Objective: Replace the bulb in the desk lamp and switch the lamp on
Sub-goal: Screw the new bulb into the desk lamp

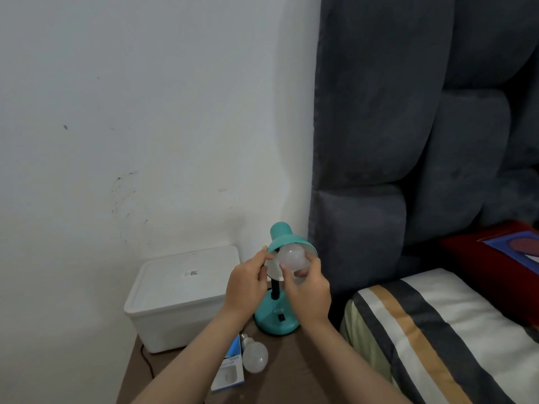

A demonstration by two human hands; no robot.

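Note:
A small teal desk lamp (pixel 276 319) stands on a brown bedside table (pixel 291 371), its shade (pixel 287 240) tilted toward me. My left hand (pixel 246 284) grips the shade's left rim. Inside the shade's mouth sits a white frosted bulb (pixel 291 256), and my right hand (pixel 309 290) has its fingers closed around it from below. A black rocker switch (pixel 281 317) shows on the lamp's base. A second white bulb (pixel 254 356) lies on its side on the table, in front of the base, beside a blue and white bulb box (pixel 229 371).
A white lidded plastic box (pixel 178 298) stands at the table's back left against the wall. A black cord (pixel 146 361) hangs by the table's left edge. A dark padded headboard (pixel 408 141) and a striped bed (pixel 437 339) lie close on the right.

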